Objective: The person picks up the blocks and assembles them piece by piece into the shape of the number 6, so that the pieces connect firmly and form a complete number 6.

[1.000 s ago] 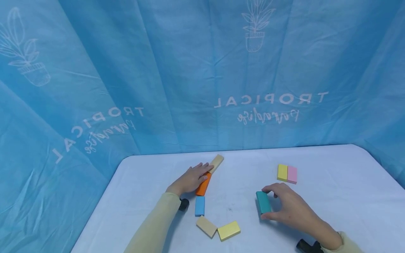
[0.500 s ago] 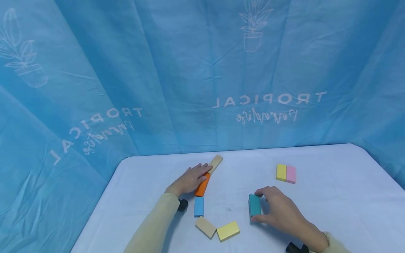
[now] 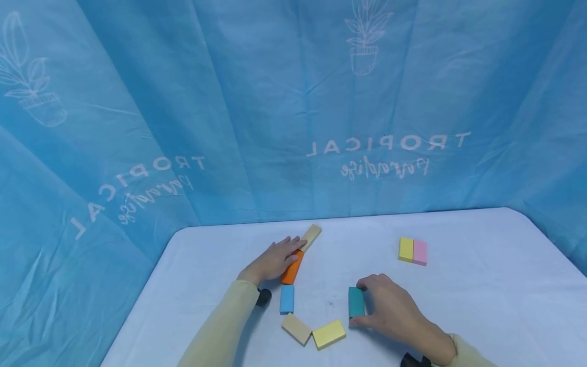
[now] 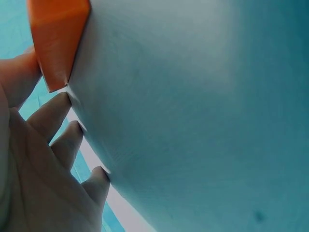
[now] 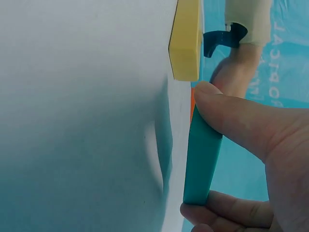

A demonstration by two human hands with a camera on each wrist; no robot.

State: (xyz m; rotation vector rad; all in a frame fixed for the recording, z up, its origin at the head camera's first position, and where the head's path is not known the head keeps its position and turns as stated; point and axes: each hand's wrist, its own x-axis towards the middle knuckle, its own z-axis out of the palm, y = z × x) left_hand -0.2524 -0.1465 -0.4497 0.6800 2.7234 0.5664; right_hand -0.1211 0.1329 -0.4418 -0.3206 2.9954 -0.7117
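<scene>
Pinching the teal block (image 3: pixel 356 303) by its two ends, the right hand (image 3: pixel 390 308) is right of the bottom centre of the head view, its thumb at the near end and fingertips at the far one. Whether that block touches the table is hard to tell. The left hand (image 3: pixel 275 260) lies left of centre, its fingers loosely spread; they reach over the orange block (image 3: pixel 292 267) and the lower end of the long tan block (image 3: pixel 312 237). In the left wrist view, its fingertips meet the tabletop below the orange block.

Just below the orange block lies the blue block (image 3: pixel 287 299), then the short tan block (image 3: pixel 296 329), set at a slant, its corner next to the yellow block (image 3: pixel 329 334) at bottom centre. Right of centre, well apart from this row, a small yellow block (image 3: pixel 405 249) and a pink block (image 3: pixel 420 252) lie side by side.

Pale sleeves (image 3: pixel 220 326) cover both forearms. Under everything is a white table (image 3: pixel 481 306); a blue curtain (image 3: pixel 275 102) with mirrored lettering and potted-plant drawings fills the upper frame.
</scene>
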